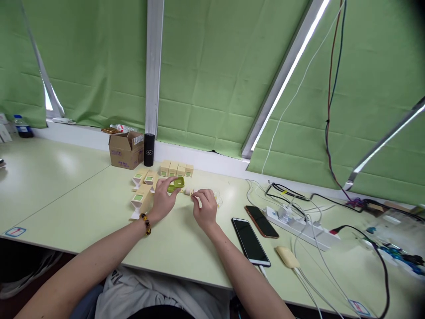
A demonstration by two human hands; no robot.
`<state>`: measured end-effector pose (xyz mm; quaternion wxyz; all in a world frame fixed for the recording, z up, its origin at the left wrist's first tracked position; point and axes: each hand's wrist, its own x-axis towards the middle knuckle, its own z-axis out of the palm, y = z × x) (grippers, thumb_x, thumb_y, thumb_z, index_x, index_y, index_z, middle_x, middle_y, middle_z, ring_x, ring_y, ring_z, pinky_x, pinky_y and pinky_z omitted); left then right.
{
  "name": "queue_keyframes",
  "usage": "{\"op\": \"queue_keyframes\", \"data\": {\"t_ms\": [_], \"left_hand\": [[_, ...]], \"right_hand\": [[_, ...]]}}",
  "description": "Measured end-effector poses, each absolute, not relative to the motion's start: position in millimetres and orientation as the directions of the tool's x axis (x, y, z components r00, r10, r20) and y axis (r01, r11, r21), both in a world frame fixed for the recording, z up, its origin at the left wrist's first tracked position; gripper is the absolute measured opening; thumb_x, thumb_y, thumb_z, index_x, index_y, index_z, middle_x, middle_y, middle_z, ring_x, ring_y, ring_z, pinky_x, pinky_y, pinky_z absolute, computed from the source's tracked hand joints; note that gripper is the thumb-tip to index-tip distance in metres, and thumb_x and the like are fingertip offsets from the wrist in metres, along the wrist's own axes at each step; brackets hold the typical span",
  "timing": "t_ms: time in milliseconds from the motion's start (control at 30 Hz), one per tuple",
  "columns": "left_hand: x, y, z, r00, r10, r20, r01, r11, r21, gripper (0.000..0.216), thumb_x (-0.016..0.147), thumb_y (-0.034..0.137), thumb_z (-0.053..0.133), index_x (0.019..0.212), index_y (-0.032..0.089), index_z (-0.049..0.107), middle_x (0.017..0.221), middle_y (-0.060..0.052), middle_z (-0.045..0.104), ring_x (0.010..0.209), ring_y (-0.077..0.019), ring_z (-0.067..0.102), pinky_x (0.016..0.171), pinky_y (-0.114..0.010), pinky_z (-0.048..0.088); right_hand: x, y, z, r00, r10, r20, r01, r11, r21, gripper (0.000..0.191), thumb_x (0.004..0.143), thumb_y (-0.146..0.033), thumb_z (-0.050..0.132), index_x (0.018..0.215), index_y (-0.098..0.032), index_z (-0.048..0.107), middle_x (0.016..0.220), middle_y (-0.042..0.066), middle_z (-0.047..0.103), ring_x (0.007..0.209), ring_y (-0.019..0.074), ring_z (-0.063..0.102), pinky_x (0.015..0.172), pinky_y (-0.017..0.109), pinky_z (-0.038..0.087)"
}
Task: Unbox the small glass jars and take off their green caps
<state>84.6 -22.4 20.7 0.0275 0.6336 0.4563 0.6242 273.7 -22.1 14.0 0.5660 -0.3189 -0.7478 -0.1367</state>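
My left hand (164, 199), a beaded bracelet on its wrist, is closed on a small green case (176, 184) just above the pale green table (83, 208). My right hand (206, 206) pinches a small whitish item (198, 200) beside it. A tiny cream piece (188, 191) and clear plastic wrapping (217, 198) lie between and behind the hands. Several small tan boxes with green labels (142, 190) lie open to the left of my left hand. A row of closed ones (176, 169) stands behind.
An open cardboard box (125, 149) and a black cylinder (149, 149) stand at the back by the window ledge. To the right lie two phones (250, 239) (261, 221), a power strip (300, 223), a cream charger (287, 257) and tangled cables (365, 239). Green blinds cover the windows.
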Motion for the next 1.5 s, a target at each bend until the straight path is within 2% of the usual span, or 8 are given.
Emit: {"op": "queue_keyframes", "data": {"t_ms": [133,267,400,533,767,1133,1333,1500], "left_hand": [[81.8,-13.7,22.5,-0.309,0.675,0.670,0.425,-0.532,0.732,0.019,0.097,0.033,0.065,0.113,0.022,0.069,0.112,-0.010,0.070,0.106,-0.0246,0.063,0.087,-0.036,0.051],[80.8,-4.4,22.4,-0.338,0.787,0.517,0.187,-0.482,0.856,0.021,0.095,0.040,0.067,0.100,0.020,0.065,0.099,-0.008,0.072,0.088,-0.0208,0.065,0.075,-0.031,0.048],[82.7,-1.5,23.5,-0.325,0.869,0.372,-0.051,-0.409,0.911,0.030,0.096,0.049,0.064,0.093,0.020,0.058,0.099,-0.011,0.077,0.076,-0.0167,0.063,0.069,-0.029,0.044],[84.6,-4.4,27.7,-0.270,0.922,0.277,-0.267,-0.348,0.899,0.037,0.093,0.055,0.066,0.086,0.020,0.054,0.102,-0.016,0.079,0.083,-0.0192,0.067,0.065,-0.029,0.042],[85.5,-14.5,34.5,-0.145,0.975,0.168,-0.538,-0.220,0.814,0.028,0.095,0.043,0.066,0.092,0.016,0.058,0.096,-0.018,0.079,0.078,-0.0184,0.068,0.067,-0.030,0.043],[84.3,-11.7,33.1,-0.074,0.987,0.144,-0.643,-0.158,0.750,0.020,0.099,0.036,0.056,0.099,0.015,0.059,0.092,-0.017,0.079,0.079,-0.0203,0.071,0.071,-0.033,0.049],[79.2,-8.6,30.2,-0.121,0.972,0.201,-0.535,-0.234,0.812,0.020,0.087,0.036,0.065,0.089,0.020,0.054,0.092,-0.014,0.076,0.087,-0.0229,0.071,0.069,-0.034,0.048],[75.7,-8.0,32.1,-0.189,0.938,0.289,-0.355,-0.340,0.871,0.024,0.081,0.040,0.073,0.082,0.018,0.062,0.079,-0.007,0.070,0.077,-0.0195,0.066,0.062,-0.029,0.042]], "right_hand": [[271.4,-8.1,4.9,-0.262,0.562,0.784,0.704,0.667,-0.244,0.018,0.097,-0.011,0.057,0.090,-0.022,0.070,0.092,0.006,0.074,0.095,0.0236,0.058,0.082,0.035,0.045],[262.9,9.2,-2.5,-0.365,0.711,0.601,0.826,0.545,-0.142,0.019,0.093,-0.009,0.059,0.092,-0.022,0.074,0.094,0.006,0.078,0.101,0.0251,0.057,0.085,0.037,0.037],[251.6,24.9,-8.3,-0.397,0.761,0.513,0.877,0.479,-0.033,0.022,0.093,-0.009,0.057,0.093,-0.022,0.075,0.095,0.007,0.078,0.103,0.0252,0.055,0.088,0.038,0.032],[241.4,34.7,-15.6,-0.398,0.770,0.499,0.890,0.456,0.007,0.022,0.093,-0.009,0.058,0.091,-0.022,0.075,0.098,0.009,0.077,0.104,0.0258,0.052,0.090,0.039,0.030],[233.5,40.7,-24.9,-0.373,0.749,0.548,0.904,0.425,0.033,0.021,0.096,-0.015,0.057,0.092,-0.020,0.077,0.103,0.011,0.075,0.106,0.0274,0.049,0.090,0.040,0.029],[235.4,13.4,-7.5,-0.439,0.723,0.533,0.862,0.507,0.022,0.019,0.096,-0.014,0.055,0.097,-0.019,0.074,0.106,0.012,0.074,0.107,0.0272,0.054,0.090,0.040,0.034],[227.8,-45.2,-10.5,-0.606,0.712,0.354,0.760,0.650,-0.005,0.014,0.099,-0.022,0.055,0.099,-0.021,0.069,0.096,0.006,0.075,0.081,0.0188,0.066,0.068,0.033,0.036],[230.4,-61.4,-13.0,-0.627,0.706,0.330,0.725,0.684,-0.086,0.015,0.101,-0.023,0.054,0.099,-0.024,0.069,0.096,0.002,0.078,0.081,0.0166,0.070,0.065,0.029,0.034]]}}
